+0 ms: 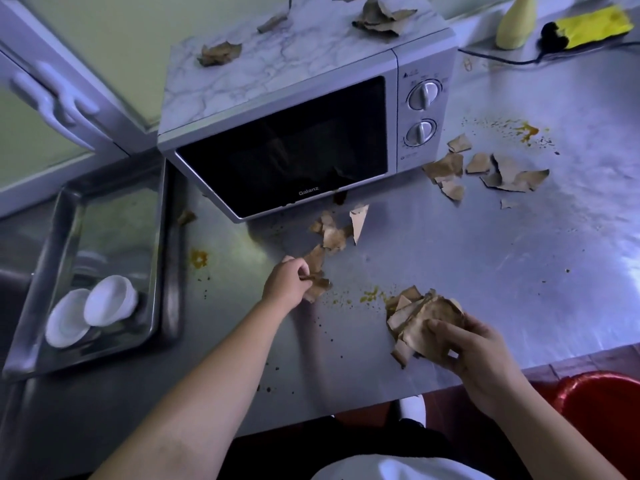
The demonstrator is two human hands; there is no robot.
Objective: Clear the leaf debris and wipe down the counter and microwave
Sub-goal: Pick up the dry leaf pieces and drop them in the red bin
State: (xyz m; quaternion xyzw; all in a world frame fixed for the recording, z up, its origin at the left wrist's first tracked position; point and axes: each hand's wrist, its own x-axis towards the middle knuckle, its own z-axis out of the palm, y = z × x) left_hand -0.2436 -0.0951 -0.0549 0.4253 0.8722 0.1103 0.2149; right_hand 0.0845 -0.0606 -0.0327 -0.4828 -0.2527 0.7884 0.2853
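Observation:
Dry brown leaf pieces lie scattered on the steel counter [485, 258]. My left hand [285, 282] pinches a leaf piece [317, 289] in front of the microwave [277, 109]. My right hand [474, 348] grips a bunch of gathered leaves [415, 320] near the counter's front edge. More loose leaves [337, 233] lie just below the microwave door, another cluster [498, 171] sits to its right, and several pieces [379, 17] rest on the microwave's marbled top. Yellow stains [528, 129] and dark crumbs speckle the counter.
A steel tray [162, 258] with two white cups [91, 310] stands at the left. A pale yellow bottle [514, 24], a yellow cloth [594, 24] and a black cable [502, 57] are at the back right. A red bin [606, 403] sits below the counter's right front.

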